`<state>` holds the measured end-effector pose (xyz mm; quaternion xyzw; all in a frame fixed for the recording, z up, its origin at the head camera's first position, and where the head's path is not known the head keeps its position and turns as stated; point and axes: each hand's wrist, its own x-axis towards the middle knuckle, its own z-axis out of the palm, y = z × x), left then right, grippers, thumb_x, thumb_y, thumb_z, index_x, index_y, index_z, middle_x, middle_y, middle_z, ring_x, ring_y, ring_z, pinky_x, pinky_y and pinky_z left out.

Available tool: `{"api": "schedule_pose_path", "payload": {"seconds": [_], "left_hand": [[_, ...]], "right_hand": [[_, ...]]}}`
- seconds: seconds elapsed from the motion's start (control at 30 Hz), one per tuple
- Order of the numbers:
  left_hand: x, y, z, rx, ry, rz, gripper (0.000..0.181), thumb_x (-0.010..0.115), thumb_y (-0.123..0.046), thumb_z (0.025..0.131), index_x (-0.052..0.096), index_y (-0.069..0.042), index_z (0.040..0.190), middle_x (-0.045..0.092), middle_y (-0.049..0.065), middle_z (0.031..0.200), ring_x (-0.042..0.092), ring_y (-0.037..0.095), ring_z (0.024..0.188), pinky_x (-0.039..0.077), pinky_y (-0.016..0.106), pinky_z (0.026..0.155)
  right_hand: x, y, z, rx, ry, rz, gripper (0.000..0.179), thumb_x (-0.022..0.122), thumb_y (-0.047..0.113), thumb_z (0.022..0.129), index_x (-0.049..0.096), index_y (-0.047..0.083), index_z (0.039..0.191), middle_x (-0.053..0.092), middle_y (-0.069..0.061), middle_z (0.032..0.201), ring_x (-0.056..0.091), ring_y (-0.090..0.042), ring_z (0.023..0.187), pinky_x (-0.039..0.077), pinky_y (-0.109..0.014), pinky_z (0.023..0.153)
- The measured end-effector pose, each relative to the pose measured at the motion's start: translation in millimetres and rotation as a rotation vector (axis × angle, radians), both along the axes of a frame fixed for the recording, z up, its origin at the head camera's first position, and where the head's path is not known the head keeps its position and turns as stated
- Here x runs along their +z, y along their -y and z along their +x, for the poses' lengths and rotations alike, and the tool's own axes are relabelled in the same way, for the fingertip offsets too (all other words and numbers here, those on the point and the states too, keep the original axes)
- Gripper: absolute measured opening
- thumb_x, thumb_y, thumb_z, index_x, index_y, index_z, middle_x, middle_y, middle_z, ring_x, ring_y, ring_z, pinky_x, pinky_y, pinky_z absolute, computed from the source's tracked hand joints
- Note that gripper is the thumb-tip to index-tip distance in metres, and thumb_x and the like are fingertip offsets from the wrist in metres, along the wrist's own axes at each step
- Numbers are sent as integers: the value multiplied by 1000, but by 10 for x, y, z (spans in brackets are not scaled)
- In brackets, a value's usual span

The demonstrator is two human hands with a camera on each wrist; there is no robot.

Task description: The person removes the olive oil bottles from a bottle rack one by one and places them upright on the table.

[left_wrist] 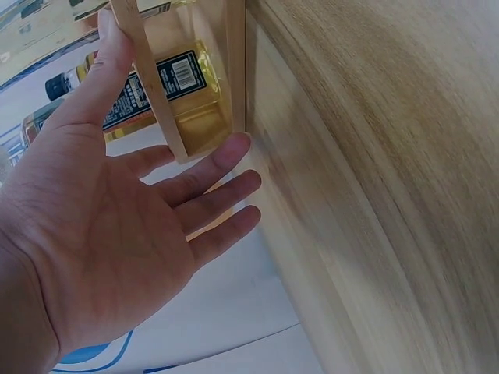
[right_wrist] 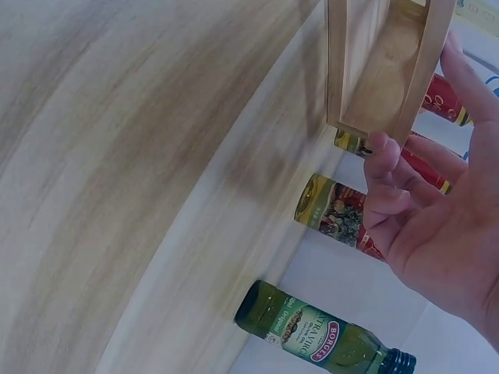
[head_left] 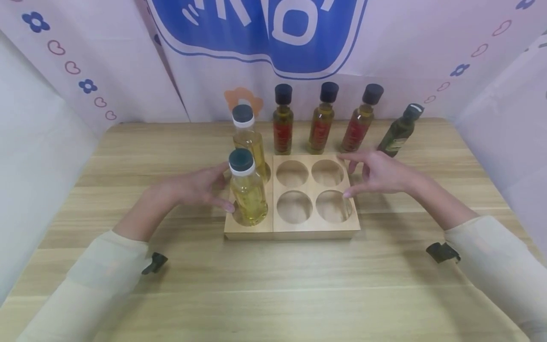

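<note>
Flanking a wooden rack [head_left: 316, 228] on the counter [head_left: 273, 285], a person's left hand [head_left: 198, 185] and right hand [head_left: 376, 173] touch its 2 ends. The left grip is wide: the thumb lies on the top board beside the front bottle [head_left: 249, 197], and the fingers reach to the left end, fairly straight and spread. The right grip is wide too, thumb and index finger well parted along the right end, the index at the back corner, the other fingers more bent.

The rack sits near the middle of the counter, a seam crossing its top. Left of the seam stand 2 clear bottles of pale yellow oil, the front bottle partly hiding the back bottle [head_left: 254, 142]. Right of it are 4 round holes [head_left: 295, 207] in 2 rows of 2.

Behind the rack, 3 red-labelled bottles [head_left: 319, 130] with black caps stand upright in a row. Farther right, just beyond the right hand, is a green bottle [head_left: 399, 133]; the right wrist view shows BORGES on its label. A white cloth [head_left: 410, 42] with blue and pink prints hangs at the back. Both sleeves [head_left: 100, 266] are pale.
</note>
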<state>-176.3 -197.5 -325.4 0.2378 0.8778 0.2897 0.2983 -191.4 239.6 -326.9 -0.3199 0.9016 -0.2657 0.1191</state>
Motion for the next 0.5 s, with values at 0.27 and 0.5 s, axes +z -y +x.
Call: {"api": "schedule_pose_path", "payload": {"seconds": [0.27, 0.5], "left_hand": [[-11, -2, -7, -8, -7, -7, 120, 85, -35, 87, 0, -10, 167, 20, 29, 166, 38, 52, 144, 31, 62, 119], [-4, 3, -6, -9, -14, -22, 119, 85, -37, 87, 0, -10, 167, 22, 29, 166, 38, 51, 145, 30, 62, 120]], "right_hand": [[9, -21, -19, -3, 37, 6, 87, 91, 31, 81, 50, -3, 150, 72, -10, 108, 53, -10, 47, 47, -27, 46], [17, -23, -18, -40, 75, 14, 86, 90, 31, 81, 50, 1, 152, 73, -12, 110, 59, -18, 48, 48, -27, 48]]}}
